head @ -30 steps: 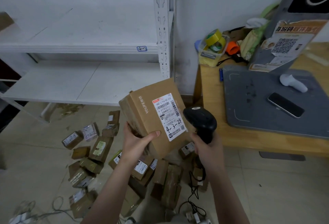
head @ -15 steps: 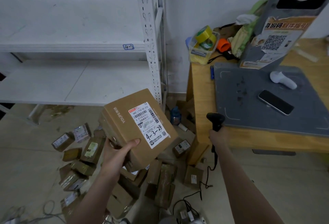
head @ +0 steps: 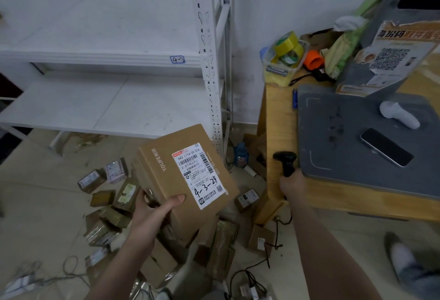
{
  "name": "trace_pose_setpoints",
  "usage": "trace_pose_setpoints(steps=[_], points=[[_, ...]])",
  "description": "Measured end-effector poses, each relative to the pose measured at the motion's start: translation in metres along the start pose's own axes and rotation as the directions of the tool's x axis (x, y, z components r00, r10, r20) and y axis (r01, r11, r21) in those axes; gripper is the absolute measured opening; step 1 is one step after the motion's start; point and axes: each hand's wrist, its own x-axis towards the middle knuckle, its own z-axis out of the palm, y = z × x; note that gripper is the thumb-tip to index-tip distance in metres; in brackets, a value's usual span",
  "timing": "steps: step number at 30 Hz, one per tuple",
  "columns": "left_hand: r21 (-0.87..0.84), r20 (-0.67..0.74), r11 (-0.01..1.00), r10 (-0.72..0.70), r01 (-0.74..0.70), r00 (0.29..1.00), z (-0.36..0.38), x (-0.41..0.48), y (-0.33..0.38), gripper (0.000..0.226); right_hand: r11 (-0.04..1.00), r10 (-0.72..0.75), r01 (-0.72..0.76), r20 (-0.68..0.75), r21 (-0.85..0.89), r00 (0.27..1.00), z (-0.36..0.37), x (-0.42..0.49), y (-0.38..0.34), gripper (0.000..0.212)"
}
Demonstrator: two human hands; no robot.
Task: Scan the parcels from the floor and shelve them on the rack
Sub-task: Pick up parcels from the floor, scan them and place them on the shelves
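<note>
the tiled floor [head: 35, 204] below me carries a loose heap of small brown parcels [head: 107, 223], with black cables [head: 250, 276] trailing among them. behind the heap stands the white rack [head: 209, 85], its upper shelf [head: 95, 56] tagged 4-2. on my right the wooden table [head: 276, 133] bears a grey slab [head: 345, 133] with a phone [head: 387, 147] on it, a blue pen [head: 295, 98] just beside the slab, and a tub of tape rolls [head: 284, 61].

Since one second earlier: scanner [head: 285, 159] in the right hand [head: 291, 184] drawn away from the label of the parcel [head: 181, 173], from mid-frame to right of centre, now at the front edge of the table [head: 276, 118] beside the grey mat [head: 345, 118]. Parcel in the left hand [head: 148, 214] lowered from centre toward lower centre of the frame.
</note>
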Motion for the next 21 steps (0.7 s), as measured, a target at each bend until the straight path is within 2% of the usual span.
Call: trace_pose_setpoints(steps=[6,8,11,15,18,21], points=[[-0.015,0.003,1.000,0.008,-0.008,1.000,0.007,0.002,0.002,0.138,1.000,-0.018,0.019,-0.042,0.005,0.999,-0.001,-0.009,0.010,0.050],[-0.020,0.007,1.000,0.000,0.000,1.000,0.010,0.002,0.003,0.138,1.000,-0.006,0.005,-0.052,-0.012,0.999,-0.002,-0.011,0.012,0.060],[-0.048,0.020,0.999,-0.020,0.021,1.000,0.012,0.002,0.004,0.136,0.999,0.003,-0.008,-0.157,-0.033,0.988,-0.008,-0.021,0.007,0.071],[-0.085,0.012,0.996,-0.027,0.028,1.000,0.008,0.005,0.009,0.138,0.986,-0.115,0.148,-0.316,0.082,0.942,-0.014,-0.052,-0.014,0.069],[-0.115,0.012,0.992,-0.042,0.043,0.999,-0.002,0.005,0.013,0.137,0.943,-0.220,0.281,-0.297,0.178,0.929,-0.006,-0.086,-0.031,0.063],[-0.118,0.009,0.992,-0.046,0.047,0.999,-0.017,0.003,0.015,0.125,0.897,-0.277,0.332,-0.211,0.294,0.937,0.008,-0.121,-0.044,0.055]])
